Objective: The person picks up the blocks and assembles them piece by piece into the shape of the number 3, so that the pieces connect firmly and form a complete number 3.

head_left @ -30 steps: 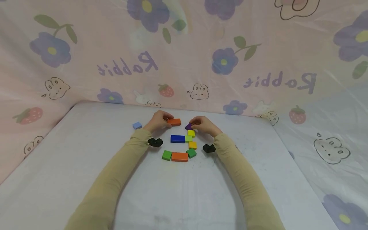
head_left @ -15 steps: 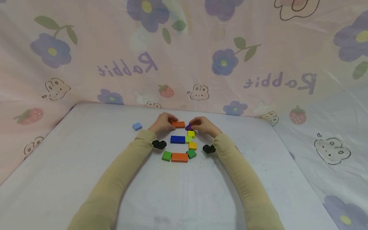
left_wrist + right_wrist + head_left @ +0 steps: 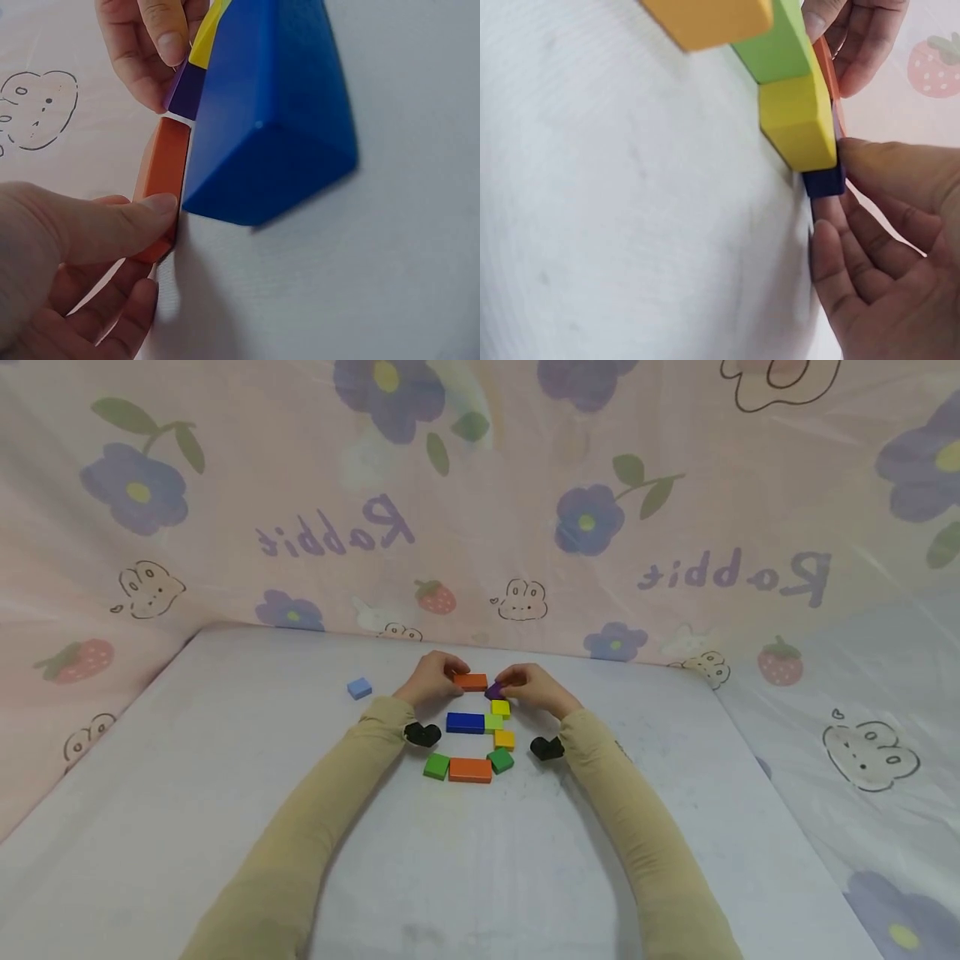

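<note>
My left hand [image 3: 433, 679] pinches the left end of an orange block [image 3: 471, 682] at the far end of the block arrangement. In the left wrist view, thumb and fingers lie on either side of that orange block [image 3: 163, 176]. My right hand [image 3: 531, 687] holds a purple block [image 3: 495, 691] just right of the orange one, partly hidden by the fingers. Close in front of the purple block is a yellow block [image 3: 500, 709]. From the left wrist, only a narrow gap shows between the orange and purple blocks.
Nearer lie a dark blue block [image 3: 465, 723], a light green block [image 3: 493, 722], a yellow-orange block [image 3: 504, 740], a dark green block [image 3: 501, 760], a second orange block [image 3: 470, 771] and a green block [image 3: 437, 767]. A light blue block [image 3: 359, 688] sits apart on the left.
My left hand has moved right with the orange block, bringing it close to the purple block. The right hand has stayed nearly still on the purple block.
</note>
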Demonstrator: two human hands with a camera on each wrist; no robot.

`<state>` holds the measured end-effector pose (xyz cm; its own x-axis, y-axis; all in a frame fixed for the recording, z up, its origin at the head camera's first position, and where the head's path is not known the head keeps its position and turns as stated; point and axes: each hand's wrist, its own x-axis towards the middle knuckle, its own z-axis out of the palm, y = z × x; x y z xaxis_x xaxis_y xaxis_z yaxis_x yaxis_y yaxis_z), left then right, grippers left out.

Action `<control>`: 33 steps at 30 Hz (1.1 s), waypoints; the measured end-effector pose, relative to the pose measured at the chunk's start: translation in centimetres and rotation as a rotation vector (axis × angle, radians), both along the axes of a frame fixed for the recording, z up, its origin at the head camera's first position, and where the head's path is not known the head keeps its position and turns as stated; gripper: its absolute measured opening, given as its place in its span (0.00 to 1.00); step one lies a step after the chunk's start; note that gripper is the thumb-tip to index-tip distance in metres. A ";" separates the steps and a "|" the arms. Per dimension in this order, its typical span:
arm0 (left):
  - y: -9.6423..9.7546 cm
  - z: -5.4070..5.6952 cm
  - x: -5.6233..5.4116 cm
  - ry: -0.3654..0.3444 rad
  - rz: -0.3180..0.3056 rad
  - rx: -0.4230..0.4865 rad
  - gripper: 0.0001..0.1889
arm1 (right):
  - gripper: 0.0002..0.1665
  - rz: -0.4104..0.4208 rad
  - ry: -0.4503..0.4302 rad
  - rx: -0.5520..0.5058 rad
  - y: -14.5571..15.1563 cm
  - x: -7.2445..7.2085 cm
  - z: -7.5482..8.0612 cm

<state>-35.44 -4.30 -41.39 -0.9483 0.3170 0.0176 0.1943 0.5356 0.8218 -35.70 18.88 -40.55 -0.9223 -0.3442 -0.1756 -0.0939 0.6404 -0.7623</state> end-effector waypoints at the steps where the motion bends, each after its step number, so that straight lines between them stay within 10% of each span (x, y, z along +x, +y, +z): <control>1: 0.0 0.0 0.0 -0.004 0.001 0.004 0.20 | 0.13 0.000 -0.001 -0.001 0.0 0.0 0.0; 33: 0.2 -0.2 0.1 0.022 -0.026 0.019 0.21 | 0.14 0.007 0.008 0.003 -0.1 0.5 0.3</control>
<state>-35.39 -4.09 -41.58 -0.9390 0.3411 0.0449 0.2263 0.5141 0.8274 -35.24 18.76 -40.29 -0.9213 -0.3503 -0.1688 -0.1050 0.6420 -0.7595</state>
